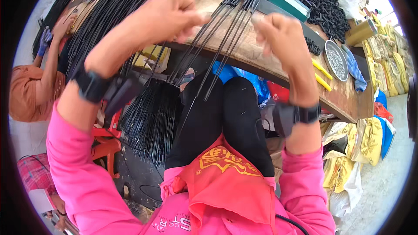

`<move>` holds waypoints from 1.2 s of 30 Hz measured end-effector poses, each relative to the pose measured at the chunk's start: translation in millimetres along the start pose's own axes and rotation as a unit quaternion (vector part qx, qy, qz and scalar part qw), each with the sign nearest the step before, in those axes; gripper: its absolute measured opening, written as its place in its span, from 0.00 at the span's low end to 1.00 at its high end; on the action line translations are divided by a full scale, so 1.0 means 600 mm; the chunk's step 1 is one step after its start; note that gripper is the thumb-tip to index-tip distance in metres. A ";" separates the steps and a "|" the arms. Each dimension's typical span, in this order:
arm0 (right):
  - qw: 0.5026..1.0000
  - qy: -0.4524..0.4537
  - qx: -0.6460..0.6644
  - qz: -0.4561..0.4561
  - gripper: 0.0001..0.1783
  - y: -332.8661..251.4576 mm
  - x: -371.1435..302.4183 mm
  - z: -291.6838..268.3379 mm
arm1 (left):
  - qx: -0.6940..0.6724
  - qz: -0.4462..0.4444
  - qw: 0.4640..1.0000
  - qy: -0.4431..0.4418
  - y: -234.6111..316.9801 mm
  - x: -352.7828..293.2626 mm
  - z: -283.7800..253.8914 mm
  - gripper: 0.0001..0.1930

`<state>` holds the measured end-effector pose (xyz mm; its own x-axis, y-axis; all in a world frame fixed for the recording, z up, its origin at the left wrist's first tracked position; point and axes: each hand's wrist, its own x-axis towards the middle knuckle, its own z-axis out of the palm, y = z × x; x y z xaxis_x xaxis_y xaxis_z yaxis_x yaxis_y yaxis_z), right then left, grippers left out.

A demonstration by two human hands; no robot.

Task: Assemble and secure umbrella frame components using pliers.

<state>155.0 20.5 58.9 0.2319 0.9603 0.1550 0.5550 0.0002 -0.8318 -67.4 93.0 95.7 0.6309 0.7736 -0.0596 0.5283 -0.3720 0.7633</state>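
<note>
Both my hands are raised over the near edge of a wooden table (pixel 278 67). Several thin black rods (pixel 224 35) lie across that edge between them, their ends hanging over my lap. My left hand (pixel 170 14) is just left of these rods, fingers curled, thumb and forefinger pointing at them. To their right, my right hand (pixel 281 32) is bent at the wrist with its fingers drawn together. Whatever either hand pinches, if anything, is too small or blurred to make out. Beyond my right hand stands a green and grey tray (pixel 285 2).
A big heap of black rods (pixel 117 17) covers the table's left; small black parts (pixel 315 0) are piled at the back right. A metal dish (pixel 336 61) of small pieces, yellow-handled tool (pixel 321 76) and blue cloth (pixel 355 69) lie right. Another person (pixel 32 87) works at far left.
</note>
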 end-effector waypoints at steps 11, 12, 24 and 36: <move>0.947 -0.249 0.200 0.035 0.29 0.048 -0.195 0.088 | -0.227 -0.188 0.952 -0.077 -0.080 -0.263 0.152 0.46; 0.938 -0.255 0.229 0.050 0.31 0.043 -0.190 0.091 | -0.344 -0.232 0.903 -0.112 -0.072 -0.258 0.154 0.45; 0.922 -0.245 0.291 0.072 0.18 0.037 -0.199 0.055 | -0.388 -0.033 0.919 0.066 0.041 -0.170 -0.043 0.12; 0.997 -0.043 0.064 -0.018 0.18 0.028 -0.079 -0.014 | 0.169 -0.169 0.965 0.108 -0.038 -0.153 -0.075 0.12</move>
<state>160.3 -27.4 42.1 0.1421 0.9792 0.1446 0.4535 0.0655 -0.8888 -163.0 53.3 112.4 0.2761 0.9552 -0.1064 0.8612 -0.1968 0.4687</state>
